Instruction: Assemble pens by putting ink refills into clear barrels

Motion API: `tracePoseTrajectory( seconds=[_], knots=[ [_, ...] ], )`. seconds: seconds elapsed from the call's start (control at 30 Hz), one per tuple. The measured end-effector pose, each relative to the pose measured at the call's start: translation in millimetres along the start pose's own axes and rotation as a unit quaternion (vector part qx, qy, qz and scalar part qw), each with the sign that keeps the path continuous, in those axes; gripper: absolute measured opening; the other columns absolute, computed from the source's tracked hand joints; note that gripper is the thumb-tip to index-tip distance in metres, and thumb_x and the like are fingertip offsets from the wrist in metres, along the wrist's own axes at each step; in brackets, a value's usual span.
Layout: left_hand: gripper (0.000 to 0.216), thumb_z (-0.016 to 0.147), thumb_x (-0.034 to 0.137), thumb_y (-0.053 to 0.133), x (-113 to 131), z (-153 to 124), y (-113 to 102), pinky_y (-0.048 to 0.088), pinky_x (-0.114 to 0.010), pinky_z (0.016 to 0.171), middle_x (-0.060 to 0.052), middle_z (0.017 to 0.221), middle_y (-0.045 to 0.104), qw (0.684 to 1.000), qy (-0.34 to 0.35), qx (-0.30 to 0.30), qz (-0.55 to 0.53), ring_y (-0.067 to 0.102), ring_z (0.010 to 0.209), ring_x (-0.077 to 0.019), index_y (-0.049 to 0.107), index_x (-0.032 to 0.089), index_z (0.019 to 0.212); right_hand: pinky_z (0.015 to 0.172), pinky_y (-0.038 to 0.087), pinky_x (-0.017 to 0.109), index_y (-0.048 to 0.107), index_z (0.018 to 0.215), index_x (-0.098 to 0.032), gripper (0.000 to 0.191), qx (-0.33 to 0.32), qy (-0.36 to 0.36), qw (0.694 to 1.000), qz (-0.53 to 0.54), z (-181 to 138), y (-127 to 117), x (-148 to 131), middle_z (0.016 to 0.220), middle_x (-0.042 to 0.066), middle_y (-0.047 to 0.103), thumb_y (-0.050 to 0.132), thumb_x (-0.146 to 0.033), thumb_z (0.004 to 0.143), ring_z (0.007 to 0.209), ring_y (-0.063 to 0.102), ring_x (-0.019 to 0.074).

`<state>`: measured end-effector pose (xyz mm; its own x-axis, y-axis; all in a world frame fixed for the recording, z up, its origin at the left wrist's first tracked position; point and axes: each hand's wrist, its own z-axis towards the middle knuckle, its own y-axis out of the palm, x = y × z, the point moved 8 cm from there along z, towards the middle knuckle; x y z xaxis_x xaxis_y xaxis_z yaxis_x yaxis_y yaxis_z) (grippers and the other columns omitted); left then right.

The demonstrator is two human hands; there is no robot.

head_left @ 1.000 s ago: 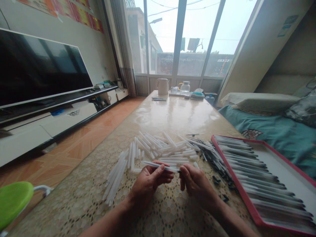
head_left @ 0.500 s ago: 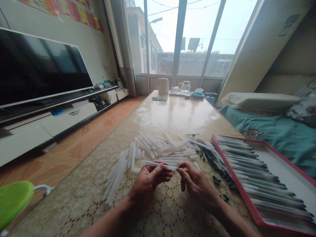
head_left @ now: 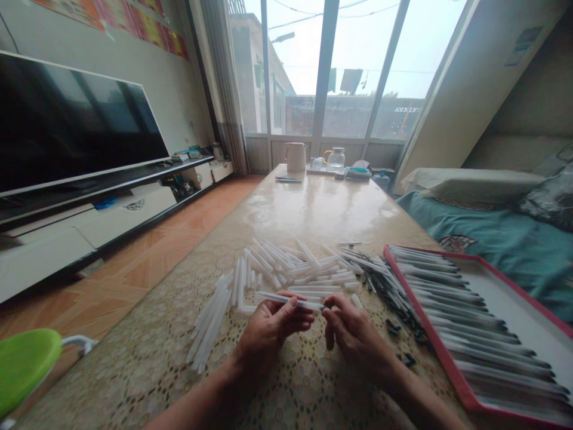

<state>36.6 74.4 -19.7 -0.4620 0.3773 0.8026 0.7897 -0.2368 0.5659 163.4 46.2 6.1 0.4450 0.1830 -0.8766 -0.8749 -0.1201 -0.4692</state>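
Note:
My left hand (head_left: 273, 325) grips a white pen (head_left: 268, 295) between thumb and fingers, its pointed end to the left. At the pen's right end, my right hand (head_left: 351, 331) pinches the small dark end piece; the fingertips largely hide it. Just beyond my hands lies a loose heap of white pen barrels (head_left: 266, 260), with caps or short tubes among them. More long white barrels (head_left: 208, 325) form a pile left of my left hand. Thin black-ended refills (head_left: 389, 286) are spread to the right, near small black plugs (head_left: 393, 326).
A red-rimmed tray (head_left: 481, 263) at the right holds a row of black-ended pens. The patterned tabletop (head_left: 147, 346) stretches toward the window, with a beige jug (head_left: 295, 156), a glass pitcher (head_left: 336, 158) and tissues (head_left: 359, 170) at its far end. A green stool (head_left: 29, 364) stands at left.
My right fingers have shifted slightly at the pen's dark end. The pen stays in my left hand, almost unmoved.

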Motion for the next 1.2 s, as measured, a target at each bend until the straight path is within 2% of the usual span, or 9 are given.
tracePoseTrajectory(
  seconds=[0.13, 0.3, 0.5, 0.7, 0.83, 0.97, 1.03, 1.1, 1.2],
  knots=[
    [0.022, 0.071, 0.030, 0.074, -1, -1, 3, 0.053, -0.027, 0.064, -0.009, 0.072, 0.074, 1.000, -0.001, -0.013, 0.003, 0.069, 0.066, -0.0176, 0.068, 0.012, 0.082, 0.052, 0.038, 0.022, 0.046, 0.065, -0.020, 0.045, 0.008, -0.002, 1.000, -0.008, 1, -1, 0, 0.050, -0.001, 0.056, 0.027, -0.047, 0.095, 0.048, 0.051, 0.0110],
    [0.022, 0.072, 0.030, 0.073, 1, -2, 1, 0.052, -0.026, 0.065, -0.009, 0.071, 0.074, 1.000, 0.004, 0.000, 0.004, 0.068, 0.064, -0.0161, 0.068, 0.011, 0.082, 0.053, 0.038, 0.021, 0.047, 0.089, -0.020, 0.026, 0.008, 0.005, 1.000, -0.006, 1, -3, 3, 0.053, -0.005, 0.059, 0.037, -0.044, 0.093, 0.049, 0.054, 0.0114],
    [0.020, 0.073, 0.029, 0.072, -1, 0, 2, 0.052, -0.026, 0.065, -0.009, 0.073, 0.074, 1.000, 0.005, -0.019, 0.001, 0.069, 0.066, -0.0169, 0.068, 0.012, 0.083, 0.055, 0.038, 0.022, 0.046, 0.068, -0.020, 0.041, 0.005, 0.001, 1.000, -0.002, 0, -2, 1, 0.050, -0.003, 0.056, 0.027, -0.045, 0.096, 0.048, 0.051, 0.0110],
    [0.019, 0.075, 0.028, 0.070, 2, -1, 1, 0.052, -0.025, 0.064, -0.008, 0.072, 0.074, 1.000, 0.013, -0.005, 0.007, 0.068, 0.065, -0.0157, 0.068, 0.011, 0.083, 0.056, 0.039, 0.022, 0.046, 0.088, -0.020, 0.026, 0.000, 0.005, 1.000, 0.005, 0, -2, 0, 0.054, -0.004, 0.059, 0.036, -0.044, 0.094, 0.050, 0.053, 0.0117],
    [0.022, 0.074, 0.030, 0.071, -3, 2, 1, 0.053, -0.026, 0.064, -0.008, 0.072, 0.074, 0.999, 0.014, -0.038, 0.009, 0.069, 0.066, -0.0169, 0.067, 0.012, 0.084, 0.054, 0.037, 0.022, 0.044, 0.074, -0.020, 0.035, -0.007, 0.019, 1.000, 0.013, 0, 0, 0, 0.051, -0.003, 0.057, 0.032, -0.046, 0.094, 0.049, 0.049, 0.0108],
    [0.024, 0.074, 0.033, 0.071, -3, 3, 1, 0.053, -0.027, 0.064, -0.008, 0.073, 0.073, 0.998, 0.025, -0.050, 0.026, 0.068, 0.066, -0.0170, 0.066, 0.012, 0.085, 0.045, 0.034, 0.021, 0.042, 0.067, -0.021, 0.042, -0.033, 0.055, 0.996, 0.055, -2, 5, 4, 0.049, -0.003, 0.053, 0.027, -0.049, 0.094, 0.042, 0.044, 0.0102],
    [0.025, 0.074, 0.034, 0.070, -1, 2, 4, 0.054, -0.029, 0.064, -0.007, 0.074, 0.073, 0.997, 0.032, -0.051, 0.057, 0.068, 0.066, -0.0173, 0.065, 0.013, 0.085, 0.046, 0.036, 0.022, 0.048, 0.071, -0.020, 0.040, -0.010, 0.038, 0.999, 0.018, -2, 1, 1, 0.058, 0.000, 0.057, 0.030, -0.048, 0.093, 0.046, 0.048, 0.0111],
    [0.025, 0.074, 0.035, 0.069, 1, -1, 8, 0.054, -0.029, 0.063, -0.007, 0.073, 0.072, 0.991, 0.045, -0.052, 0.114, 0.067, 0.065, -0.0167, 0.064, 0.012, 0.084, 0.054, 0.041, 0.023, 0.054, 0.084, -0.019, 0.030, 0.017, -0.003, 0.999, -0.045, -2, -2, -7, 0.072, 0.003, 0.062, 0.038, -0.043, 0.092, 0.059, 0.055, 0.0135],
    [0.026, 0.075, 0.034, 0.068, 2, -2, 11, 0.052, -0.027, 0.058, -0.005, 0.066, 0.069, 0.979, 0.064, -0.051, 0.185, 0.064, 0.058, -0.0144, 0.060, 0.012, 0.085, 0.062, 0.043, 0.025, 0.053, 0.103, -0.020, 0.022, 0.013, -0.046, 0.994, -0.102, -3, 3, -12, 0.081, 0.003, 0.064, 0.045, -0.035, 0.089, 0.071, 0.058, 0.0160]
  ],
)
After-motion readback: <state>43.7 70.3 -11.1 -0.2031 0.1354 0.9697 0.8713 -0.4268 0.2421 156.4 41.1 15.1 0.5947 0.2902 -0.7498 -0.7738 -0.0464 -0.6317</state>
